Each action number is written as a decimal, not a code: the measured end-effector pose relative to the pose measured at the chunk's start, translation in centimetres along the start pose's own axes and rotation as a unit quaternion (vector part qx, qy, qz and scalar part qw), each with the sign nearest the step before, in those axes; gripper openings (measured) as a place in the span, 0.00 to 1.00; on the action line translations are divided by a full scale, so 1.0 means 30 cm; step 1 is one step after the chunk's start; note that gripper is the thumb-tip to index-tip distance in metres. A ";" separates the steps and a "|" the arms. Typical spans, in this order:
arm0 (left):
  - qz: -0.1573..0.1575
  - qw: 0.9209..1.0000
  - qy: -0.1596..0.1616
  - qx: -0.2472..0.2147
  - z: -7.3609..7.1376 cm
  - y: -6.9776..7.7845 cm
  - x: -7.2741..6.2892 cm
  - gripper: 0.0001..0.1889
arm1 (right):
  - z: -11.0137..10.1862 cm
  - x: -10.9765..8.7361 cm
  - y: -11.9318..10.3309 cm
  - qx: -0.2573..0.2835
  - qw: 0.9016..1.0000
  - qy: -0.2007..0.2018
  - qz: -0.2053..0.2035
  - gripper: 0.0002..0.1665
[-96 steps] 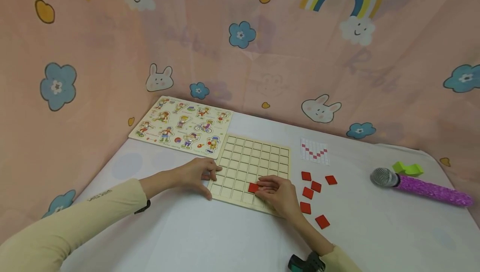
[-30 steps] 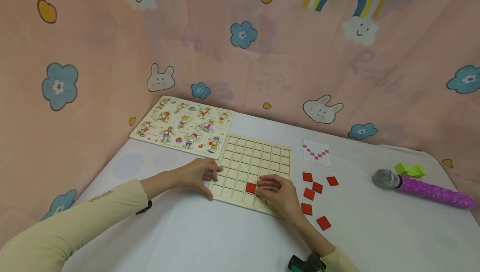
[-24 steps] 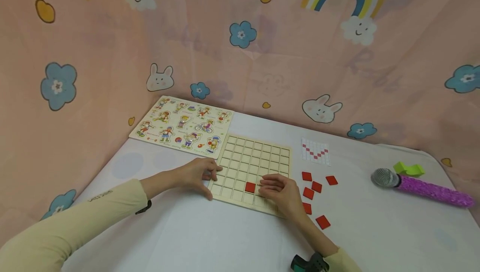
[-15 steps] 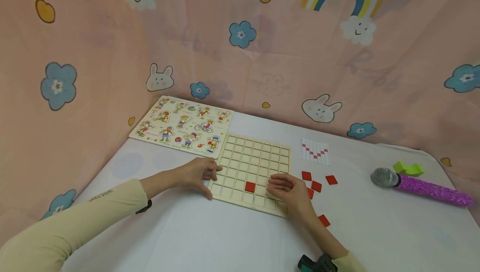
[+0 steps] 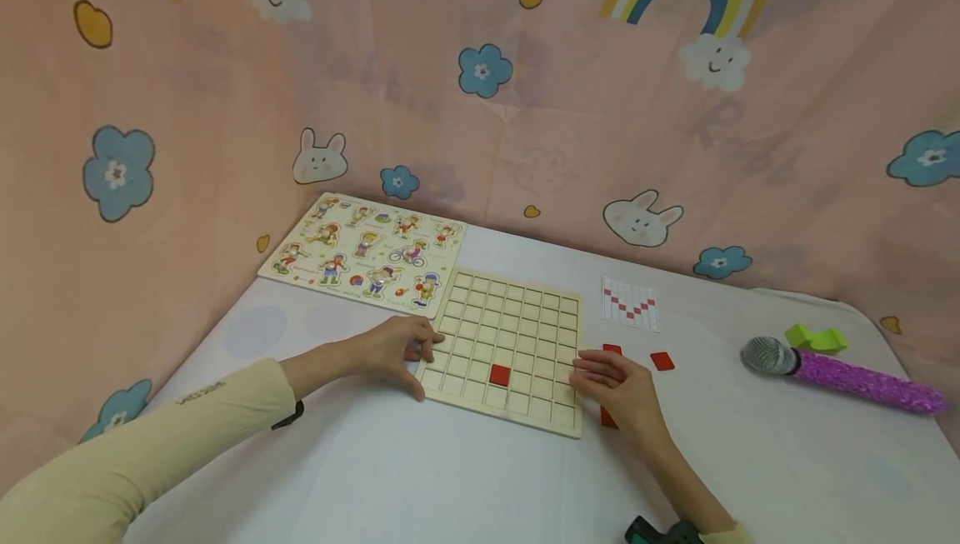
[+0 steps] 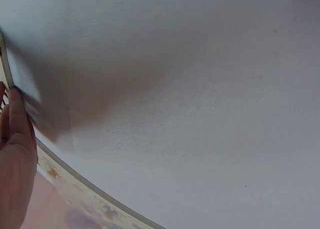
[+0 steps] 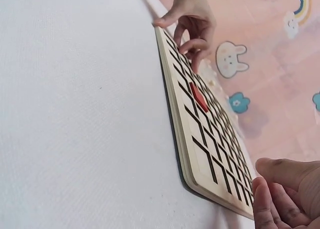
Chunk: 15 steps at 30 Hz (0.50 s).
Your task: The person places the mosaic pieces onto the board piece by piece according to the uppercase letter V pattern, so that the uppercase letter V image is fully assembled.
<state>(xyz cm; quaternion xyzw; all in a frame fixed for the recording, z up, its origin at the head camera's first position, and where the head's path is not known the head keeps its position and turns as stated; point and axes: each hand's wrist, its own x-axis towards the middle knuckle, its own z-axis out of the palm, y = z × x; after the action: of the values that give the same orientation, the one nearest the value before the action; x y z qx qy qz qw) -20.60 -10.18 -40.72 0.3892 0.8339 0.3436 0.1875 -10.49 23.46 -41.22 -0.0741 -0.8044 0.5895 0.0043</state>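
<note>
From the head view, I see the grid board (image 5: 528, 311) on the white-covered bench (image 5: 450, 486). A red tile (image 5: 499, 374) lies on it, in the 2nd row from its near edge, about halfway across. The left hand (image 5: 393, 352) rests at the grid board's left edge, thumb spread well away from bent fingers. The right hand (image 5: 618, 386) is at its right edge, fingers loosely bent and holding nothing. Right of the grid board, 3 loose tiles (image 5: 662, 360) show, 2 partly covered by that hand; a patterned card (image 5: 630, 304) lies beyond them, and a microphone (image 5: 847, 377) farther right. A picture board (image 5: 367, 252) sits to its far left.

From the left wrist, the left hand's fingers touch the grid board's rim.

From the right wrist, the right hand's thumb and fingers are parted beside the grid board, nothing between them.
</note>
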 end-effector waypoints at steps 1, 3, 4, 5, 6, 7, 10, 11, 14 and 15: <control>-0.001 1.000 0.000 0.001 0.000 -0.001 0.000 0.21 | -0.009 -0.001 0.003 0.002 1.000 0.002 0.002 0.27; 0.000 1.000 0.000 0.003 0.000 -0.003 -0.001 0.21 | -0.028 -0.001 0.008 -0.002 1.000 0.008 0.008 0.27; 0.001 1.000 0.001 0.005 0.001 -0.004 -0.001 0.21 | -0.037 -0.003 0.009 -0.005 1.000 0.012 0.013 0.28; 0.002 1.000 0.001 0.007 0.001 -0.005 -0.001 0.21 | -0.047 -0.004 0.009 -0.007 1.000 0.015 0.016 0.28; 0.003 1.000 0.002 0.007 0.001 -0.005 -0.001 0.21 | -0.056 -0.004 0.008 -0.012 1.000 0.020 0.019 0.29; 0.004 1.000 0.002 0.007 0.001 -0.005 -0.001 0.21 | -0.066 -0.005 0.008 -0.020 0.999 0.024 0.024 0.29; 0.005 1.000 0.002 0.003 0.001 -0.005 0.000 0.21 | -0.093 -0.006 0.006 -0.042 0.998 0.037 0.035 0.29; 0.004 1.000 0.002 0.000 0.001 -0.005 0.000 0.21 | -0.102 -0.006 0.007 -0.049 0.997 0.041 0.038 0.28; 0.004 1.000 0.000 0.002 0.001 -0.005 0.000 0.22 | -0.133 -0.004 0.011 -0.066 0.995 0.055 0.047 0.28; 0.005 1.000 0.000 0.005 0.000 -0.005 0.001 0.22 | -0.146 -0.002 0.015 -0.073 0.995 0.060 0.046 0.28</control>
<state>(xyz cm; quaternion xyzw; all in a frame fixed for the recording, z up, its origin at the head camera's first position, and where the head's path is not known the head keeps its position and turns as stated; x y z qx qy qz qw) -20.68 -10.23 -40.83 0.3942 0.8338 0.3403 0.1834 -9.96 27.73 -40.31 -0.1460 -0.8391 0.5237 0.0198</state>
